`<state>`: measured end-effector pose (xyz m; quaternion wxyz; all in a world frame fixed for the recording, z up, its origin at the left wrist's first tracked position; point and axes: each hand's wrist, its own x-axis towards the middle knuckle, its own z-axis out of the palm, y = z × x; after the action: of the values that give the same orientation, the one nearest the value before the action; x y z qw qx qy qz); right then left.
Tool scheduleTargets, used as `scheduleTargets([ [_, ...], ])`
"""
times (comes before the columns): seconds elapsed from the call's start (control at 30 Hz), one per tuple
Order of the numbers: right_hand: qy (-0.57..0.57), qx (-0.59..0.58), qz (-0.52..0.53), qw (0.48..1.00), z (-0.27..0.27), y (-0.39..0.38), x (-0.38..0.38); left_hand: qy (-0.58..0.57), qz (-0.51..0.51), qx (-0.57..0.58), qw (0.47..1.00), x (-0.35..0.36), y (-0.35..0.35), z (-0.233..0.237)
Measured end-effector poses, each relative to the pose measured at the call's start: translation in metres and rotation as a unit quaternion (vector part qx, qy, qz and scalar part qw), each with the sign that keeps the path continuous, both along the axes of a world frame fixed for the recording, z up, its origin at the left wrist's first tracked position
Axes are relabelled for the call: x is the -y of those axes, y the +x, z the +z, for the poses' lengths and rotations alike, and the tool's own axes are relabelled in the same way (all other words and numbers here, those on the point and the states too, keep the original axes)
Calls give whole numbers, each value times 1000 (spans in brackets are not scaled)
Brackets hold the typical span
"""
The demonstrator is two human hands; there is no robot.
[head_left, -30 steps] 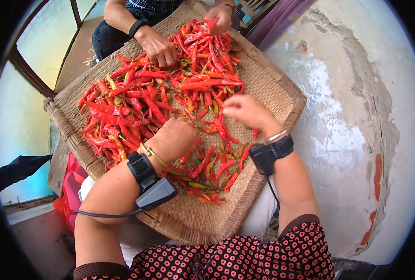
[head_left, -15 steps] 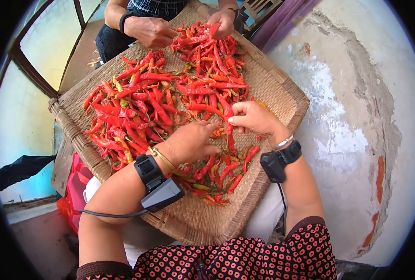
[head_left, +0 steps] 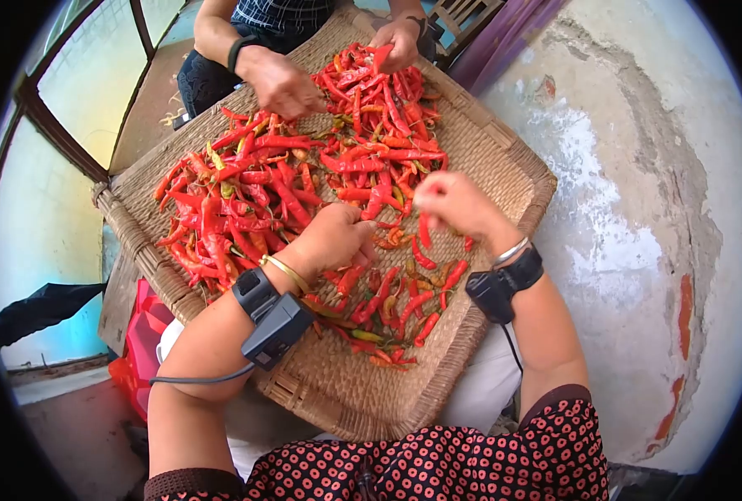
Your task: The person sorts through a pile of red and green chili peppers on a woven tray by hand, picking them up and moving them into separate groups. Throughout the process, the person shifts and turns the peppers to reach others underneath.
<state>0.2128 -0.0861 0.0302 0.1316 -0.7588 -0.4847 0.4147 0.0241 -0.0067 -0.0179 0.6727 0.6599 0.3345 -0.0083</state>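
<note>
Red chili peppers (head_left: pixel 221 221) lie heaped on a large woven tray (head_left: pixel 371 397). My left hand (head_left: pixel 338 238) is over the near side of the heap, fingers curled in. A red chili (head_left: pixel 377 201) shows at its fingertips and seems held there, though the fingers partly hide the grip. To the right, my right hand (head_left: pixel 456 203) is raised above the tray, slightly blurred, its thumb and fingers pinched together. A bit of red shows between them, too smeared to name. Just below it is a red chili (head_left: pixel 424 231). Looser peppers (head_left: pixel 400 305) lie scattered nearer me.
Across the tray another person's hand (head_left: pixel 281 83) hovers over the peppers, and their other hand (head_left: pixel 398 42) holds something red. The tray rests over my lap. A worn wall (head_left: pixel 613 234) stands at the right; a pink-red bag (head_left: pixel 141 338) is at the left.
My left hand has curled its fingers. My right hand has lifted away from the chili it was pinching. The other person's hand at the left has shifted down and right.
</note>
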Motion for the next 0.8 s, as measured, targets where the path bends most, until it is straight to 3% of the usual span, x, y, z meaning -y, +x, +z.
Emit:
scheduleTargets([
  [0.03,165,-152,-125,966,-1,2,-4,0,2,16,1000,-1,-1,1],
  [0.07,317,-294,-244,868,-3,3,-5,-1,2,13,1000,-3,-2,1],
  [0.2,365,-235,-267,861,-3,11,8,4,-9,64,998,-16,-3,4],
  [0.27,155,-129,-119,972,-16,7,25,1,-12,101,995,-24,-4,21],
  [0.3,155,-128,-127,971,-26,9,33,-3,19,178,984,-26,-1,22],
  [0.33,166,10,-5,986,-40,12,39,-6,53,253,966,-29,0,22],
  [0.37,171,147,119,967,-48,13,41,154,99,264,947,-37,7,3],
  [0.4,173,145,117,967,-49,11,41,155,97,262,948,-40,5,-3],
  [0.43,87,191,155,965,-50,9,40,377,97,191,901,-42,4,-8],
  [0.47,-2,236,192,953,-50,7,39,576,92,112,804,-43,3,-12],
  [0.5,-13,283,208,936,-52,5,39,594,76,129,790,-38,2,-10],
  [0.57,-47,303,186,934,-58,-1,36,487,-97,28,867,-23,-4,-4],
  [0.67,-70,297,180,935,-76,3,29,500,-252,-129,819,9,-4,-13],
  [0.8,-25,227,201,953,-44,10,13,531,-286,-126,788,22,-4,-18],
])
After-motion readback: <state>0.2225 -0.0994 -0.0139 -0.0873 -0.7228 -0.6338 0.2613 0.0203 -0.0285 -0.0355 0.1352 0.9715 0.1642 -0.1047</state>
